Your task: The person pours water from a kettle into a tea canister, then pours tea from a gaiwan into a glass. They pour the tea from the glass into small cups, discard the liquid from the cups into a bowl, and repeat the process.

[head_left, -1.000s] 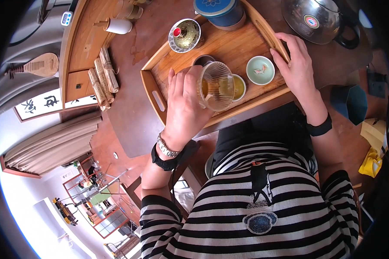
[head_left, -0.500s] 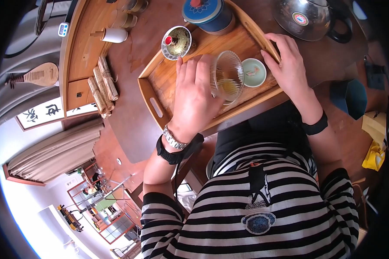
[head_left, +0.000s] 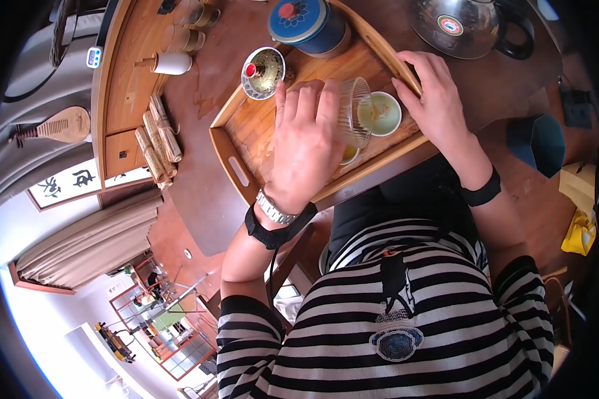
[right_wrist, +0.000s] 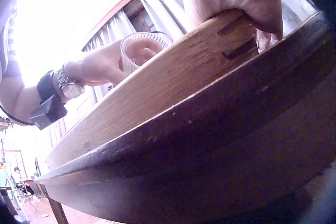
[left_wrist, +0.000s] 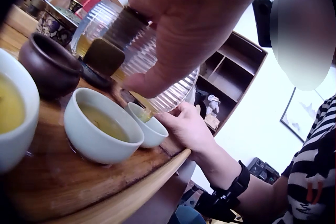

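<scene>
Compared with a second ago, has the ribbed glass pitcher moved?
Yes. Against the wooden tray in the head view, the left hand has carried the glass pitcher rightward, and it now overlaps the cup nearest the right hand.

Cups [left_wrist: 97,139] stand on the tray [head_left: 336,70], left of the kettle [head_left: 462,33].

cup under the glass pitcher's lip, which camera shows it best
Head: it looks into the cup, showing most of the rim and inside. Left wrist shows its outer side, partly behind a nearer cup; right wrist doesn't show it.
</scene>
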The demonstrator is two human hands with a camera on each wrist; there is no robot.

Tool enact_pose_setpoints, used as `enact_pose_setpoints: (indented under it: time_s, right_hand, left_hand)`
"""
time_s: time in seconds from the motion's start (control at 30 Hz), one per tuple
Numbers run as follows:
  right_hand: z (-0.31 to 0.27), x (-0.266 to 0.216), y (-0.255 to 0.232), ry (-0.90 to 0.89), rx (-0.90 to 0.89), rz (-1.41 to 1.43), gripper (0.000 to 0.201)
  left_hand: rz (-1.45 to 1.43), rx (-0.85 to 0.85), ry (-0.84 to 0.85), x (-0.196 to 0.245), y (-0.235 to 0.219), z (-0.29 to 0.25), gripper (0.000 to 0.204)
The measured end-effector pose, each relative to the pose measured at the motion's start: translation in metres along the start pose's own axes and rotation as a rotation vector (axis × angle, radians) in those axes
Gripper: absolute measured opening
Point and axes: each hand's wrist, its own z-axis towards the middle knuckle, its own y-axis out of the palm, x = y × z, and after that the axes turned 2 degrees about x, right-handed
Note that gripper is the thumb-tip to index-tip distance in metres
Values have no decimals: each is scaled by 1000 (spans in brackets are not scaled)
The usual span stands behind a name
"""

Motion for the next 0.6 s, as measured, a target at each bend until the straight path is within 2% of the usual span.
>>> enact_pose_setpoints:
  time_s: [0.27, 0.6]
  right_hand:
    - [0, 0, 1, 5, -2, -3, 36]
    - [0, 1, 1, -1, 3, -6, 36]
  left_hand:
    - [83, -2, 42, 7, 0, 2, 71]
    - [273, 68, 149, 16, 2, 3, 53]
